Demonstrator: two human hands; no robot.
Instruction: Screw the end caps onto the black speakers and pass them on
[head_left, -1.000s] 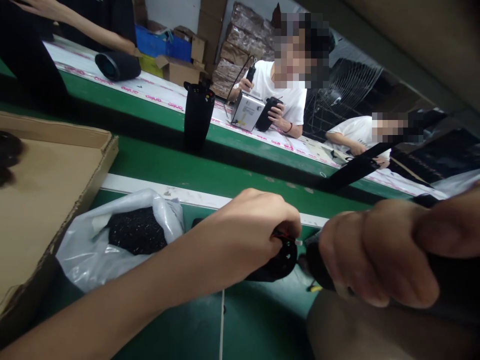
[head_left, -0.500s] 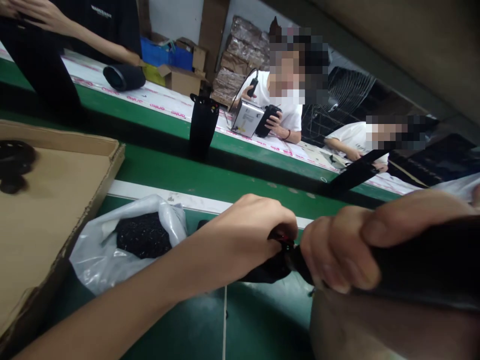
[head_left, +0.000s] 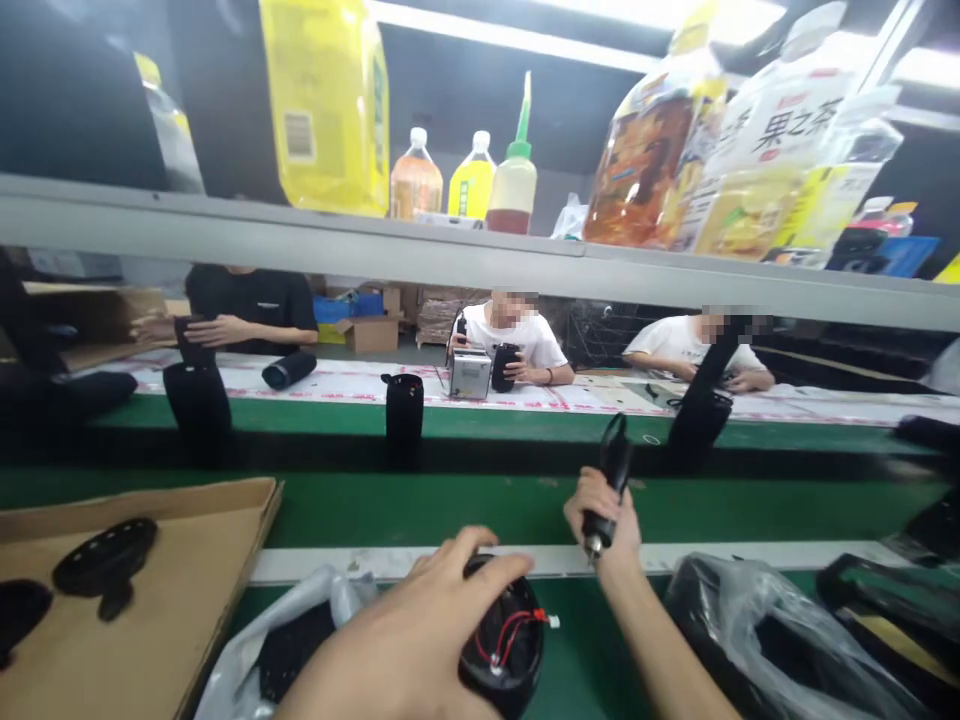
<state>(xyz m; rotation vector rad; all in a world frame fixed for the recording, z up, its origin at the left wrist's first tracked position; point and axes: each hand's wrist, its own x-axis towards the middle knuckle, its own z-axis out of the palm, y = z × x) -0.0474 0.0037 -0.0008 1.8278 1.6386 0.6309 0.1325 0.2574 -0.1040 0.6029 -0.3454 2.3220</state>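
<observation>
My left hand (head_left: 431,625) is wrapped round a black oval speaker housing (head_left: 504,655). Red wires with a small white connector stick out of the housing's open end, which faces me. Off to the right, my right hand (head_left: 606,518) grips a black electric screwdriver (head_left: 616,458) in a fist. Its metal tip points down towards me, apart from the housing. Just left of my left hand lies a clear plastic bag (head_left: 229,685) of small black screws, partly hidden by that hand.
A cardboard tray (head_left: 202,540) at left holds black oval parts (head_left: 109,555). Another plastic bag (head_left: 780,600) lies at right. Black housings (head_left: 405,410) stand along the green line ahead. A shelf (head_left: 480,240) with bottles crosses above. Several co-workers sit opposite.
The view has levelled and tipped up, bringing the shelf in. My right hand and the screwdriver have moved away from the camera and apart from the housing, whose wires now show.
</observation>
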